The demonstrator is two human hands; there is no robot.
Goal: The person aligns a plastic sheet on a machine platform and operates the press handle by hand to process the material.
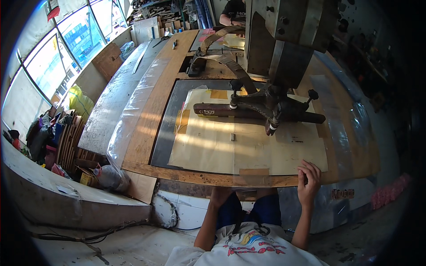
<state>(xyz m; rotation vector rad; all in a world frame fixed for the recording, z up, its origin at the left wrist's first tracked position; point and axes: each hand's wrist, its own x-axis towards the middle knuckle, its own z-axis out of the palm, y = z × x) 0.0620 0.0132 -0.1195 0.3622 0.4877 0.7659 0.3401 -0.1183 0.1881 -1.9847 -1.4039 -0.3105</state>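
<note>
My right hand [309, 178] rests at the near right corner of a large cream sheet [204, 150], its fingers loosely bent and apart on the table's front edge, with nothing seen in them. My left hand [217, 195] reaches beneath the wooden front edge [199, 178]; its fingers are hidden there. Brown tape strips [254, 172] lie on the sheet's borders. Near the sheet's middle sits a small grey block [233, 137]. Above the sheet hangs a dark metal press head [275, 95] with a long dark bar [217, 110] and knobs; I cannot tell whether the bar touches the sheet.
A thick machine column [290, 62] rises behind the press head. Plastic film [146, 84] covers part of the table's left side. A clear plastic bottle [108, 176] and stacked boards [69, 139] stand at left. Another person's arm [226, 20] shows at the far side.
</note>
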